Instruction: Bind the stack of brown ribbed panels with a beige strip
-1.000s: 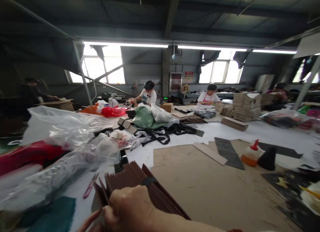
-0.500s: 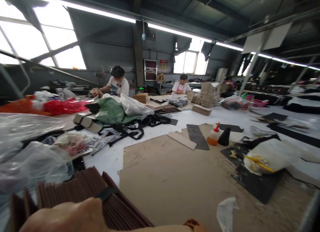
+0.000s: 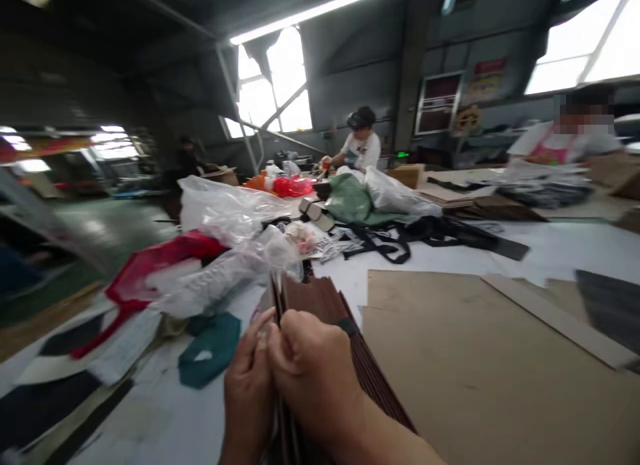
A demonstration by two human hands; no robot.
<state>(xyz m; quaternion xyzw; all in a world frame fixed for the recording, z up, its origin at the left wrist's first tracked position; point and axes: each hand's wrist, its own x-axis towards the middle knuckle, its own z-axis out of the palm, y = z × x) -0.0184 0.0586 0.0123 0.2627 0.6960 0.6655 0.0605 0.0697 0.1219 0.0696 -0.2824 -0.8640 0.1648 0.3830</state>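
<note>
A row of thin dark brown panels (image 3: 320, 293), standing on edge, runs along the table in front of me, with a black strap (image 3: 349, 326) across it. At the left end of the row my right hand (image 3: 317, 365) is closed, its curled fingers gripping the top edges of a few panels. My left hand (image 3: 250, 378) presses against the outer side of the same panels, its fingers bent at the edge and close to the right hand's fingertips. The lower part of the panels is hidden behind both hands.
A large brown cardboard sheet (image 3: 450, 358) covers the table at right, with a narrow board (image 3: 557, 321) on it. To the left lie clear plastic bags (image 3: 225, 278), a red-edged bag (image 3: 165, 255) and a teal piece (image 3: 213, 351). Two people sit across the table.
My view has swung left. My left hand has come into view at the outer panels, and my right hand is now gripping at the row's left end.
</note>
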